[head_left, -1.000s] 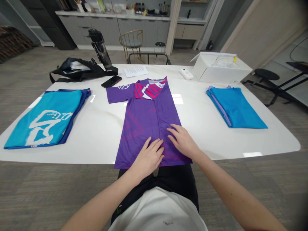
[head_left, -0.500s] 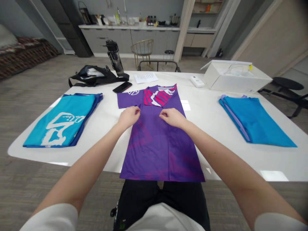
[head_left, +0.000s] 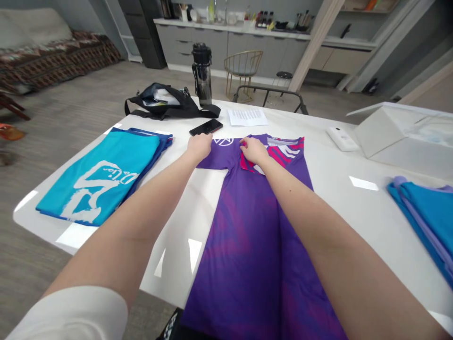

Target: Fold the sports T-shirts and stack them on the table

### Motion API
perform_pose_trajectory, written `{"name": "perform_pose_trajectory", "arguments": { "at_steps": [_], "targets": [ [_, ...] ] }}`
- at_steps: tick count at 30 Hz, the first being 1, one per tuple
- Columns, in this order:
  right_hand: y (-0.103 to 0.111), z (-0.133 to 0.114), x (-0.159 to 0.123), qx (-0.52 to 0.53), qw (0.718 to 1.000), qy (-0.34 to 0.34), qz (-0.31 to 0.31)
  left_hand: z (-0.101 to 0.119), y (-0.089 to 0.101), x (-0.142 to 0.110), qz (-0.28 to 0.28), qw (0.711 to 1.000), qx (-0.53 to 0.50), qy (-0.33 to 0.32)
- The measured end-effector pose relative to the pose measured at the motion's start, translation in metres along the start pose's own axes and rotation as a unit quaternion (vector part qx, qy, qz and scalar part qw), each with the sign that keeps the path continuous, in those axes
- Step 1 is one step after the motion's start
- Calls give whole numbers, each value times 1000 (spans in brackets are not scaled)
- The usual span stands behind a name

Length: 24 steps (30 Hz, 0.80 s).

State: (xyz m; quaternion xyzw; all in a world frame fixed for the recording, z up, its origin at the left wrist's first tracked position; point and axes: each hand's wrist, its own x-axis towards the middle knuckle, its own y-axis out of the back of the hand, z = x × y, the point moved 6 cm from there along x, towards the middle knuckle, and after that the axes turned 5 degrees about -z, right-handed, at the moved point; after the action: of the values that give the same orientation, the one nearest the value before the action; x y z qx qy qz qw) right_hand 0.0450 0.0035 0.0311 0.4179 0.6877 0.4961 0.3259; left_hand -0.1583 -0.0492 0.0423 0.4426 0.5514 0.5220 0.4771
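A purple jersey (head_left: 247, 236) lies on the white table, its hem reaching past the front edge. One sleeve (head_left: 216, 159) with a white round emblem sticks out to the left; a red-and-white patterned sleeve (head_left: 283, 158) is folded over the chest. At the outer end of the outstretched sleeve, my left hand (head_left: 200, 147) is closed on the fabric, just below a dark phone (head_left: 208, 127). My right hand (head_left: 254, 150) pinches the cloth near that sleeve's shoulder, beside the folded sleeve. Its fingertips partly cover the cloth they hold.
A folded turquoise shirt (head_left: 102, 179) lies on the left, folded blue clothing (head_left: 430, 208) on the right. Farther back are a black bag (head_left: 159, 101), a bottle (head_left: 202, 75), a printed sheet (head_left: 247, 117), a small white device (head_left: 342, 139) and a white box (head_left: 396, 134).
Both hands have moved from above the jersey's chest to its outstretched sleeve, closing on it at the end and the shoulder. The view has turned left.
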Motion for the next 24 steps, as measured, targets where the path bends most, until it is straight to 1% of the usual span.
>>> {"name": "perform_pose_trajectory", "arguments": {
  "at_steps": [4, 6, 9, 11, 14, 17, 19, 20, 22, 24],
  "targets": [
    [-6, -6, 26, -47, 998, -9, 38, -4, -16, 22, -47, 999, 11, 2],
    [-10, -7, 38, -64, 997, -7, 30, -5, -19, 28, -55, 998, 10, 5],
    [-18, -4, 55, -70, 998, -1, 5, -4, -19, 29, -56, 998, 10, 16],
    [-21, -1, 62, -67, 998, -1, 6, -3, -18, 29, -61, 998, 14, 29],
    [-25, 2, 67, -69, 998, -6, 10, -2, -16, 27, -69, 996, 36, 40],
    [-25, 0, 65, -65, 998, 7, 13, -4, -10, 23, -82, 994, 64, 40],
    [-21, -1, 62, -46, 998, 21, 28, -6, 4, 17, -66, 995, 66, 34],
    [-16, 0, 60, -30, 998, 26, 41, -5, 15, 14, -47, 997, 60, 26],
    [-3, 6, 56, 14, 996, 33, 78, 1, 45, 5, -1, 1000, 25, -1],
    [16, 19, 51, 62, 990, 44, 115, 18, 80, -5, 39, 997, -61, -29]
  ]
}}
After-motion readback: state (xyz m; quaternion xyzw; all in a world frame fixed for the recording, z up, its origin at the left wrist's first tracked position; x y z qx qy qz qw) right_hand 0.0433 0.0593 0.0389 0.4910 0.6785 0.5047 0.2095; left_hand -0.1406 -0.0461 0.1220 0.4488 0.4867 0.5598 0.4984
